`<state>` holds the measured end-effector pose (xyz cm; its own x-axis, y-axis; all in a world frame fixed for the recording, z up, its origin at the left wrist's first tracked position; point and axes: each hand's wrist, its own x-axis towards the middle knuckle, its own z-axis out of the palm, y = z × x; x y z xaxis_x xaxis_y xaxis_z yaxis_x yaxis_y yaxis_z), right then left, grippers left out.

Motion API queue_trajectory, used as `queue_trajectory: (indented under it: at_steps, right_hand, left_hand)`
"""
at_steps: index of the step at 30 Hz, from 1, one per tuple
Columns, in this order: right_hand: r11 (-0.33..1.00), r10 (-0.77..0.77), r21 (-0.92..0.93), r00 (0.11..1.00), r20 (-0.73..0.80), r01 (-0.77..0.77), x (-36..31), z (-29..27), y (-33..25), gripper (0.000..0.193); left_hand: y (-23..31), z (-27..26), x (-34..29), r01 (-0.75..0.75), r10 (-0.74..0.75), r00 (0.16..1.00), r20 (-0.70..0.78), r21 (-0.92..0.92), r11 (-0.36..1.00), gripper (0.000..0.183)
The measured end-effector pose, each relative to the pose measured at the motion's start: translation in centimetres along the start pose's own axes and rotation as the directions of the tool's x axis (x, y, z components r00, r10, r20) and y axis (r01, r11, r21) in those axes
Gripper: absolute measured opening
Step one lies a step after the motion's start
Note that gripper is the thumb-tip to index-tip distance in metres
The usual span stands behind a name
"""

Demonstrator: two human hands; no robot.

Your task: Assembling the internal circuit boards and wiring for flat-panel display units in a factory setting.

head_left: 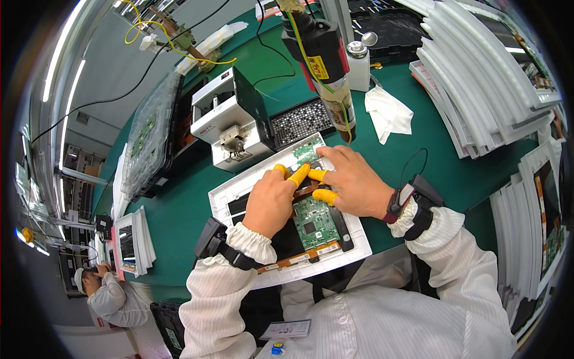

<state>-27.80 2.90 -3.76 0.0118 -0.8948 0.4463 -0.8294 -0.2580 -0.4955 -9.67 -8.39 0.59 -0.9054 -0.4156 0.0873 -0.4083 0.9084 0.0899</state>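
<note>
Left hand point(270, 200) and right hand point(360, 184): yellow-capped fingertips point(299, 175) close together over the white tray point(360, 240); contact hidden, so cannot tell whether anything is pinched. Large green board point(314, 222) already lies in the tray, just bodyward of the fingers; small green board point(306, 154) just beyond them. Work under the fingertips judged unfinished.
</note>
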Motion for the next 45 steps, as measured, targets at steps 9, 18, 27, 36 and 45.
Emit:
queue_trajectory:
  at_steps: [9, 18, 27, 36, 45]
  right_hand:
    - [1.000, -0.014, 0.019, 1.000, -0.008, 0.014, 0.1, 0.1, 0.2, 0.014]
    - [1.000, -0.012, 0.028, 1.000, -0.007, 0.012, 0.1, -0.2, 0.0, 0.015]
    - [0.999, 0.004, 0.048, 1.000, -0.017, -0.003, 0.1, 0.0, -0.2, 0.016]
    - [0.998, 0.008, 0.056, 0.999, -0.044, -0.006, 0.5, -0.2, -0.2, 0.020]
    - [0.998, 0.006, 0.060, 0.997, -0.072, -0.001, 1.2, 0.1, -0.7, 0.038]
  left_hand:
    - [1.0, -0.4, 0.0, 0.000, -0.008, 0.997, 0.079, 0.104, 0.995, 0.029]
    - [1.0, -0.3, -0.2, -0.017, 0.014, 1.000, 0.023, 0.145, 0.989, 0.021]
    - [1.4, -0.5, -0.6, 0.000, 0.000, 1.000, 0.003, 0.137, 0.991, 0.027]
    - [1.6, -0.1, -0.5, 0.011, -0.011, 1.000, 0.000, 0.182, 0.983, 0.029]
    - [2.1, -0.1, -0.7, 0.071, -0.067, 0.997, -0.028, 0.172, 0.983, 0.027]
